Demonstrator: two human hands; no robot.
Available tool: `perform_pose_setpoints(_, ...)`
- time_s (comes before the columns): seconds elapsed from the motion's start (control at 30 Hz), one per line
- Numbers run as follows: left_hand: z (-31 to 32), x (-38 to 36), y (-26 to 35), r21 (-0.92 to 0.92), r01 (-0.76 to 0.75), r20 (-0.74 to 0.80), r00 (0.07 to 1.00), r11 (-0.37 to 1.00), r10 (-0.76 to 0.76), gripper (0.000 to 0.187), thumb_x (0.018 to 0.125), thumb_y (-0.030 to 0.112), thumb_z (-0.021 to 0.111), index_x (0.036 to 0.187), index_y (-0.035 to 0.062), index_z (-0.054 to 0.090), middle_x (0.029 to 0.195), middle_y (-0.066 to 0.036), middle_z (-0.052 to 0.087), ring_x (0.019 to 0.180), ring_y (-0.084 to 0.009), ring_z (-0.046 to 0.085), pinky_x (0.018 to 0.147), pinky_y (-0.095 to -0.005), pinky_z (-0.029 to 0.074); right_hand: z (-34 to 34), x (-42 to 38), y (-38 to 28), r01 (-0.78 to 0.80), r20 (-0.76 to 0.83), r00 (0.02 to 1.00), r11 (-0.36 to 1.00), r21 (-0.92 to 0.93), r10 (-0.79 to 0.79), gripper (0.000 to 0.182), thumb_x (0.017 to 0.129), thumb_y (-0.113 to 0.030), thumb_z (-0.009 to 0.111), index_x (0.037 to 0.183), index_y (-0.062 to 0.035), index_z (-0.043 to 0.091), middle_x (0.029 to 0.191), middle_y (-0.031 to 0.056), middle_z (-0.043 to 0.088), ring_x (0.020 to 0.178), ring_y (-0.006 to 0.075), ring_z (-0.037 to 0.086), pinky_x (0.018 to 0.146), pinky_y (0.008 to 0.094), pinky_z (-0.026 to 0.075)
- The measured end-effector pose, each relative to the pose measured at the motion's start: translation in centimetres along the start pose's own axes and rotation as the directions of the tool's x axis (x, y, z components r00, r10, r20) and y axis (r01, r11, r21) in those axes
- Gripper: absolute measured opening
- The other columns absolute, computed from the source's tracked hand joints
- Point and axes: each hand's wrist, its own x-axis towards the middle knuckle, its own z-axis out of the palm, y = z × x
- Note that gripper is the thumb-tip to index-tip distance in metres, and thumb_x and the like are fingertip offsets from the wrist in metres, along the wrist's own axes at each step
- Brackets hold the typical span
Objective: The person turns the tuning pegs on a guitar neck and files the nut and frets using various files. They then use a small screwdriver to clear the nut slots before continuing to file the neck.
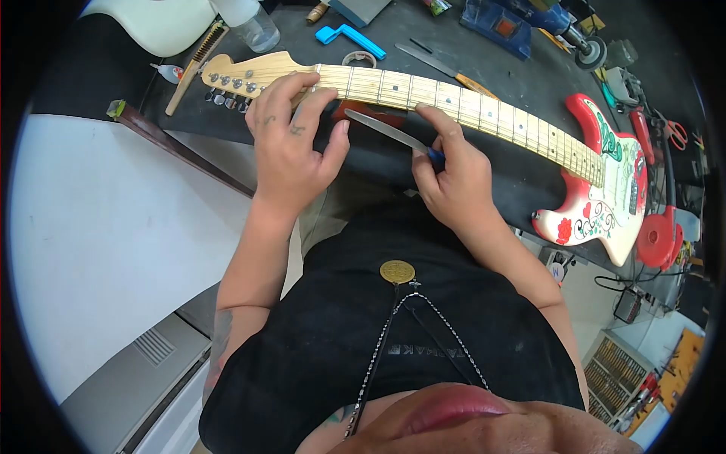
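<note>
An electric guitar lies across the dark workbench, its maple neck (469, 107) pointing left and its painted red and white body (597, 198) at the right. My left hand (291, 144) rests with fingers apart on the strings near the nut, beside the headstock (238, 74). In my right hand (457, 170) is a thin metal file (386, 129) with a blue handle, its blade pointing left below the neck. My right index finger touches the neck's lower edge. A red and black object (363, 112) sits under the neck between my hands.
Behind the neck lie a blue string winder (352, 39), a tape roll (358, 58) and another file with a wooden handle (475, 85). A brush (198, 64) and bottle (253, 29) stand near the headstock. A bench grinder (529, 26) is at the back right; red scissors (675, 135) are far right.
</note>
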Motion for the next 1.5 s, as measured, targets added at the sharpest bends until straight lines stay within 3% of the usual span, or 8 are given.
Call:
perform_pose_setpoints(0.6, -0.3, 0.5, 0.4, -0.065, 0.008, -0.068, 0.998, 0.998, -0.013, 0.046, 0.083, 0.019, 0.087, 0.127, 0.0091, 0.074, 0.149, -0.016, 0.068, 0.135, -0.0377, 0.062, 0.116, -0.0496, 0.044, 0.3, 0.0, 0.1, 0.028, -0.020, 0.999, 0.999, -0.026, -0.028, 0.064, 0.086, -0.003, 0.080, 0.148, -0.0090, 0.066, 0.088, 0.0145, 0.074, 0.074, 0.0322, 0.075, 0.066, 0.0441, 0.058)
perform_pose_setpoints(0.7, -0.3, 0.8, 0.3, 0.025, -0.027, 0.038, 0.999, 0.999, 0.026, 0.045, 0.082, 0.016, 0.086, 0.125, 0.0080, 0.075, 0.149, -0.016, 0.068, 0.134, -0.0387, 0.063, 0.115, -0.0497, 0.047, 0.2, 0.1, 0.1, 0.021, -0.009, 1.000, 0.999, -0.031, -0.021, 0.064, 0.086, -0.003, 0.080, 0.148, -0.0089, 0.066, 0.089, 0.0146, 0.074, 0.074, 0.0323, 0.075, 0.066, 0.0442, 0.058)
perform_pose_setpoints(0.77, 0.1, 0.5, 0.3, -0.125, 0.011, -0.080, 0.997, 0.992, -0.022, 0.040, 0.082, 0.013, 0.085, 0.121, 0.0068, 0.076, 0.148, -0.016, 0.069, 0.133, -0.0392, 0.064, 0.114, -0.0495, 0.049, 0.2, 0.1, 0.1, 0.024, -0.012, 1.000, 0.999, -0.029, -0.025, 0.063, 0.086, -0.003, 0.080, 0.148, -0.0089, 0.066, 0.089, 0.0145, 0.074, 0.074, 0.0323, 0.075, 0.066, 0.0442, 0.058)
perform_pose_setpoints(1.2, 0.0, 0.7, 0.2, -0.036, -0.022, 0.025, 0.999, 0.999, 0.023, 0.039, 0.082, 0.013, 0.085, 0.119, 0.0055, 0.074, 0.145, -0.014, 0.071, 0.134, -0.0386, 0.065, 0.116, -0.0514, 0.047, 0.3, 0.0, -0.1, -0.043, -0.008, 0.999, 0.999, 0.030, 0.043, 0.069, 0.085, -0.005, 0.081, 0.152, -0.0108, 0.063, 0.092, 0.0153, 0.076, 0.072, 0.0313, 0.075, 0.066, 0.0422, 0.059)
perform_pose_setpoints(1.3, 0.2, 0.2, 0.5, -0.119, -0.007, -0.069, 0.998, 0.993, -0.002, 0.038, 0.082, 0.012, 0.085, 0.117, 0.0046, 0.073, 0.139, -0.015, 0.072, 0.131, -0.0380, 0.066, 0.115, -0.0515, 0.047, 0.2, 0.0, 0.0, -0.054, 0.007, 0.999, 0.998, 0.015, 0.054, 0.071, 0.086, -0.006, 0.081, 0.154, -0.0117, 0.062, 0.089, 0.0153, 0.075, 0.070, 0.0315, 0.074, 0.065, 0.0423, 0.059)
perform_pose_setpoints(1.4, 0.5, -2.4, 0.9, 0.041, 0.033, -0.141, 0.990, 0.999, -0.026, 0.039, 0.082, 0.010, 0.085, 0.118, 0.0034, 0.071, 0.133, -0.017, 0.072, 0.128, -0.0380, 0.066, 0.113, -0.0514, 0.048, 0.0, 0.1, -0.2, -0.082, 0.043, 0.996, 0.997, -0.012, 0.082, 0.071, 0.086, -0.007, 0.080, 0.154, -0.0118, 0.062, 0.089, 0.0153, 0.074, 0.073, 0.0323, 0.074, 0.067, 0.0434, 0.059)
perform_pose_setpoints(1.47, 0.8, -3.6, 1.0, -0.324, 0.226, 0.120, 0.973, 0.919, -0.197, 0.044, 0.083, 0.010, 0.086, 0.123, 0.0028, 0.069, 0.129, -0.019, 0.070, 0.126, -0.0411, 0.065, 0.111, -0.0518, 0.050, 0.4, 0.2, 0.4, -0.029, 0.001, 1.000, 1.000, 0.005, 0.029, 0.071, 0.086, -0.007, 0.080, 0.154, -0.0114, 0.062, 0.090, 0.0157, 0.074, 0.074, 0.0328, 0.074, 0.069, 0.0441, 0.060)
perform_pose_setpoints(1.5, 0.8, -3.1, 1.5, -0.189, 0.136, 0.092, 0.988, 0.973, -0.121, 0.050, 0.085, 0.011, 0.085, 0.130, 0.0011, 0.067, 0.127, -0.021, 0.071, 0.122, -0.0436, 0.067, 0.107, -0.0523, 0.053, 0.5, 0.3, 0.6, 0.029, -0.041, 0.999, 0.999, 0.020, -0.028, 0.071, 0.086, -0.007, 0.080, 0.154, -0.0110, 0.062, 0.092, 0.0161, 0.074, 0.076, 0.0334, 0.074, 0.070, 0.0448, 0.060)
